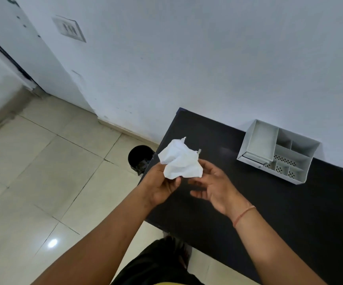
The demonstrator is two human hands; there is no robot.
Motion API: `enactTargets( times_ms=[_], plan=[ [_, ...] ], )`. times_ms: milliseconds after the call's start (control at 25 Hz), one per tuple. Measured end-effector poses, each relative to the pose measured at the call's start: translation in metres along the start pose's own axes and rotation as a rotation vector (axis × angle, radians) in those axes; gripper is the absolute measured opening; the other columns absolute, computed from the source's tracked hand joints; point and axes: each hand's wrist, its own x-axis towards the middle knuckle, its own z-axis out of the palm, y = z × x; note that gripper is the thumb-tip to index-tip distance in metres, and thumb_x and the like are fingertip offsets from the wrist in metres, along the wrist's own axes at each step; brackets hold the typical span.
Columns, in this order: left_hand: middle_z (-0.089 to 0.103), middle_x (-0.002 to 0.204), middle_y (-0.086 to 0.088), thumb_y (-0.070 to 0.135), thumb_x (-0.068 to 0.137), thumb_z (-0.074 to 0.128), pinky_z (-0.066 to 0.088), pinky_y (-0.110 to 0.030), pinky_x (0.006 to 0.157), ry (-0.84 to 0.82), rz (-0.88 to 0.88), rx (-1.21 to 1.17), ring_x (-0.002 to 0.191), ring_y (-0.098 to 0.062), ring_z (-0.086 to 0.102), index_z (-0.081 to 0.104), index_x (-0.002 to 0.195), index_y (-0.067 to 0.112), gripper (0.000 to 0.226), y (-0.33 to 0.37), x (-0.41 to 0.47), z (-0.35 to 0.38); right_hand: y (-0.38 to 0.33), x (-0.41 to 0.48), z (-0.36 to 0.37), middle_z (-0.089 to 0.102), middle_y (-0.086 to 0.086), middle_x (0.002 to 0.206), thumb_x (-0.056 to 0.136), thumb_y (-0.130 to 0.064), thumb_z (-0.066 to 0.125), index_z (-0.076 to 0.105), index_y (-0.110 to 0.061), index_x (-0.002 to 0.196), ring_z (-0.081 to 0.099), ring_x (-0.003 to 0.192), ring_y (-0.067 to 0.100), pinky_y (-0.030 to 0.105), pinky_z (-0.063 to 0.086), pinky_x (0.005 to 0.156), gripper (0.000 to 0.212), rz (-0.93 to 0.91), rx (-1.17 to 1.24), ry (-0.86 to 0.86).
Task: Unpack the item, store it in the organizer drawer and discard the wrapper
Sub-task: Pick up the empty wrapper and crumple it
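Two hands meet near the middle of the frame, above the left edge of a black counter [269,212]. The left hand [162,186] grips a crumpled white wrapper [181,161], its fingers closed around the lower part while the rest of the paper bunches up above them. The right hand [213,186] sits just beside it, palm turned toward the wrapper and fingers spread loosely open; its fingertips are right at the paper's right edge, though whether they touch it cannot be told. A thin orange thread [244,214] circles the right wrist.

Toward the right of the frame, at the back of the counter against the pale wall, stands a white organizer [302,159] with several compartments, some with perforated floors. Its drawer [259,140] makes up the left part; whether anything lies inside cannot be made out.

Left of the counter, on the tiled floor [43,161], a small black bin [139,159] stands just beyond the counter's edge, below and left of the wrapper.
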Motion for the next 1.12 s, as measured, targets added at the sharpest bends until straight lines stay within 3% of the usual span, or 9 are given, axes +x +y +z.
enactTargets(
  times_ms=[80, 240, 440, 640, 760, 960, 1040, 1120],
  plan=[
    [0.08, 0.087, -0.008, 0.022, 0.103, 0.064, 0.061, -0.027, 0.053, 0.044, 0.037, 0.16, 0.069, -0.016, 0.075, 0.077, 0.114, 0.011, 0.021, -0.003, -0.017, -0.002, 0.0, -0.02, 0.024, 0.078, 0.004, 0.116, 0.09, -0.014, 0.078, 0.073, -0.03, 0.124, 0.074, 0.096, 0.021, 0.04, 0.061, 0.073, 0.038, -0.072, -0.01, -0.117],
    [0.079, 0.095, -0.01, 0.023, 0.097, 0.072, 0.064, -0.037, 0.069, 0.178, 0.189, 0.526, 0.079, -0.021, 0.075, 0.073, 0.113, 0.02, 0.015, 0.004, -0.047, -0.017, 0.005, -0.032, 0.072, 0.081, 0.008, 0.111, 0.091, -0.017, 0.077, 0.077, -0.022, 0.115, 0.078, 0.089, 0.021, 0.035, 0.062, 0.072, 0.025, -0.166, 0.082, 0.002],
    [0.076, 0.112, -0.007, 0.019, 0.092, 0.081, 0.068, -0.039, 0.079, 0.117, 0.267, 0.609, 0.095, -0.024, 0.078, 0.069, 0.121, 0.024, 0.032, 0.042, -0.061, -0.06, 0.005, -0.011, 0.114, 0.079, 0.006, 0.118, 0.098, -0.021, 0.07, 0.073, -0.023, 0.124, 0.076, 0.107, 0.028, 0.037, 0.065, 0.076, 0.027, -0.17, 0.074, 0.062],
    [0.082, 0.11, -0.012, 0.019, 0.09, 0.083, 0.065, -0.053, 0.092, 0.099, 0.318, 0.595, 0.094, -0.033, 0.081, 0.072, 0.119, 0.013, 0.032, 0.118, -0.054, -0.126, -0.008, 0.027, 0.201, 0.08, 0.001, 0.107, 0.093, -0.016, 0.075, 0.074, -0.027, 0.111, 0.077, 0.1, 0.026, 0.046, 0.067, 0.078, 0.021, -0.284, -0.095, 0.204],
    [0.082, 0.105, -0.019, 0.01, 0.089, 0.082, 0.067, -0.048, 0.086, 0.121, 0.318, 0.556, 0.089, -0.034, 0.082, 0.074, 0.111, 0.004, 0.024, 0.173, -0.044, -0.17, -0.01, 0.047, 0.262, 0.079, 0.007, 0.111, 0.092, -0.016, 0.074, 0.069, -0.023, 0.113, 0.077, 0.101, 0.029, 0.055, 0.064, 0.088, 0.023, -0.326, -0.031, 0.232],
    [0.077, 0.092, -0.024, -0.002, 0.092, 0.075, 0.066, -0.037, 0.073, 0.141, 0.306, 0.447, 0.074, -0.027, 0.078, 0.066, 0.092, -0.002, 0.008, 0.242, -0.021, -0.204, -0.01, 0.064, 0.318, 0.074, 0.012, 0.129, 0.093, 0.011, 0.059, 0.062, -0.014, 0.132, 0.072, 0.116, 0.037, 0.053, 0.057, 0.1, 0.047, -0.39, 0.309, 0.025],
    [0.076, 0.093, -0.025, -0.003, 0.093, 0.073, 0.066, -0.034, 0.07, 0.106, 0.278, 0.454, 0.073, -0.027, 0.079, 0.065, 0.094, -0.002, 0.008, 0.255, -0.009, -0.204, -0.009, 0.076, 0.331, 0.075, 0.007, 0.128, 0.087, 0.013, 0.065, 0.066, -0.016, 0.13, 0.072, 0.118, 0.031, 0.052, 0.055, 0.104, 0.052, -0.425, 0.224, 0.101],
    [0.077, 0.092, -0.023, -0.003, 0.093, 0.072, 0.067, -0.033, 0.069, 0.056, 0.273, 0.531, 0.075, -0.028, 0.081, 0.065, 0.1, -0.008, 0.01, 0.26, 0.006, -0.201, -0.013, 0.094, 0.339, 0.08, 0.002, 0.117, 0.085, 0.004, 0.076, 0.074, -0.02, 0.12, 0.076, 0.11, 0.023, 0.048, 0.059, 0.1, 0.043, -0.435, 0.096, 0.292]
  ],
)
